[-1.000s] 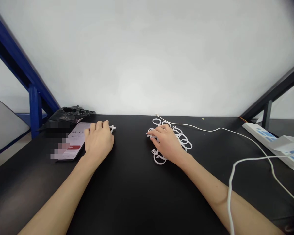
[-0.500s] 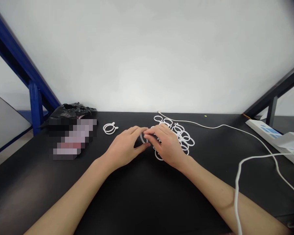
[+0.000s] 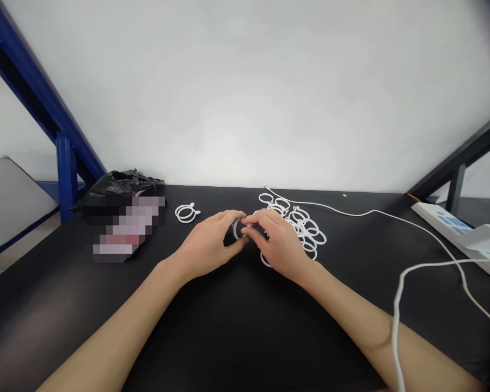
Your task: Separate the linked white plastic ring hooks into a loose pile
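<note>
Both my hands meet over the middle of the table at one white curtain ring (image 3: pixel 236 228). My left hand (image 3: pixel 206 245) grips it between curved fingers and thumb on its left side. From the other side, my right hand (image 3: pixel 283 242) pinches at the ring's right edge, where fingertips hide part of it. Just behind and beside my right hand lies a loose pile of white curtain rings (image 3: pixel 297 226) with small round tabs, partly covered by that hand. Two more white rings (image 3: pixel 185 221) lie overlapped to the left, beyond my left hand.
A black plastic bag (image 3: pixel 124 182) and a blurred-out package (image 3: pixel 134 228) lie at the left on the black table (image 3: pixel 212 337). A white cable (image 3: pixel 347 212) runs across the right side, looping over my right forearm, near a white power strip (image 3: pixel 445 220). Behind stands a pale wall (image 3: pixel 245 98).
The ring between my hands shows a little more of its round opening now. My hands stay nearly in place, and the whole view has shifted slightly.
</note>
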The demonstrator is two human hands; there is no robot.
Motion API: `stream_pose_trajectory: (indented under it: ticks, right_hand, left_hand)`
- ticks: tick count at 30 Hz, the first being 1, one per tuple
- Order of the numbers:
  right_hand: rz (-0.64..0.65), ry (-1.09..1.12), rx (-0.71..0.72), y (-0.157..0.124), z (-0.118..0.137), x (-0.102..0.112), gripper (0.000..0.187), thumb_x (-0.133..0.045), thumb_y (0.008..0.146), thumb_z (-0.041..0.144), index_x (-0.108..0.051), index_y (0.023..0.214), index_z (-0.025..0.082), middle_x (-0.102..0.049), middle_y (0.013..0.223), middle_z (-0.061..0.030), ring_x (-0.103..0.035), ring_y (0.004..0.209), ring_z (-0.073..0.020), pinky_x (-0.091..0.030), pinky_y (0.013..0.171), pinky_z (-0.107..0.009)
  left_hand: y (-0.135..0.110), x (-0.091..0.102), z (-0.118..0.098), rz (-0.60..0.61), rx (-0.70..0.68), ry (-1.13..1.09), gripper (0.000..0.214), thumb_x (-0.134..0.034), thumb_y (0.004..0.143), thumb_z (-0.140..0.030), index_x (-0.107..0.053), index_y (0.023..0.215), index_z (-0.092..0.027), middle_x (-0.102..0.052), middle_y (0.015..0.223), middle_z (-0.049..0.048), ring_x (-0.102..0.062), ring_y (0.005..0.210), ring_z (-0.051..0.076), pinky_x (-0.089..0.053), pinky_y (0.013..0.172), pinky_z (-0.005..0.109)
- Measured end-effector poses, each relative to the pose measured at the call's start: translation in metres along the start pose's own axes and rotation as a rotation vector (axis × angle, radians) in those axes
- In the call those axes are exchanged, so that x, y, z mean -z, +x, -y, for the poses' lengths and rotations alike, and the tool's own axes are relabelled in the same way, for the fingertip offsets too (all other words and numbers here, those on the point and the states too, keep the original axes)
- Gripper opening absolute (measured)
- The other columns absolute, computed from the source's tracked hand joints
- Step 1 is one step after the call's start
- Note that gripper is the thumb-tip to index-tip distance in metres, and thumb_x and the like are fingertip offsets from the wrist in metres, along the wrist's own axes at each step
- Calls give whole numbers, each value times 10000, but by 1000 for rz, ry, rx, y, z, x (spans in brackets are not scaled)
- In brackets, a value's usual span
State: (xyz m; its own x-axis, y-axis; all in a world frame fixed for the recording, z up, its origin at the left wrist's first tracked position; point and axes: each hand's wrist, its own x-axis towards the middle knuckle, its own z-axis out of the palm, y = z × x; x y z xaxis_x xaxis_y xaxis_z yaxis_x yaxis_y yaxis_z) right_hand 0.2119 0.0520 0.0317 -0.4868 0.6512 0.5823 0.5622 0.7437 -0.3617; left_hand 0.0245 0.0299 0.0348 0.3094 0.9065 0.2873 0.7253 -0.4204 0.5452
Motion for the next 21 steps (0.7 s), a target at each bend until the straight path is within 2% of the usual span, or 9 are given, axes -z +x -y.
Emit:
stream_pose_trajectory:
  ticks: [7,10,12,14,16,18,21]
  right_hand:
    - [21,53,-63,3,2,4,115,-561,947,194,-637,866,225,-698,859,5,-568,794,-147,-471,731,-272]
    - [24,47,-63,2,4,4,137,-559,957,232,-647,852,230,-711,849,19,-557,786,-141,-463,728,-260]
    - [6,35,-58,2,3,3,132,-561,961,315,-665,931,240,-719,855,18,-568,798,-144,-468,756,-266]
    - [-19,10,-73,3,-2,4,225,-567,951,392,-650,1085,232,-726,896,1,-597,858,-155,-476,814,-284]
    - [-37,-58,-119,5,-10,6,339,-566,945,427,-610,1194,201,-724,950,-29,-613,942,-179,-478,870,-317]
    - [-33,-181,-177,7,-19,10,341,-547,954,418,-615,1186,178,-715,998,-61,-603,990,-215,-475,897,-366]
    - [18,-338,-244,9,-31,15,356,-575,926,435,-639,1150,166,-694,1072,-108,-575,1036,-278,-469,914,-446]
  left_hand:
    - [0,-1,0,22,-34,14,333,-569,872,-412,-586,1175,-276,-671,1134,20,-632,1022,225,-509,865,376]
    - [0,-2,1,17,-32,38,319,-559,878,-416,-594,1161,-274,-672,1110,26,-635,996,226,-513,844,375]
    - [0,-2,3,1,-28,59,326,-546,883,-423,-590,1171,-276,-664,1115,28,-635,987,223,-519,832,371]
    - [0,-1,6,-59,-20,102,366,-527,888,-439,-578,1207,-268,-649,1147,43,-624,1017,235,-524,837,378]
    - [2,2,12,-147,23,190,409,-498,893,-428,-565,1253,-247,-625,1198,71,-591,1097,272,-523,864,410]
    - [3,6,19,-213,99,315,428,-470,892,-374,-566,1277,-214,-601,1231,108,-542,1164,323,-508,907,466]
    - [2,14,28,-230,210,492,427,-447,874,-292,-589,1252,-154,-582,1212,173,-514,1151,388,-474,933,538]
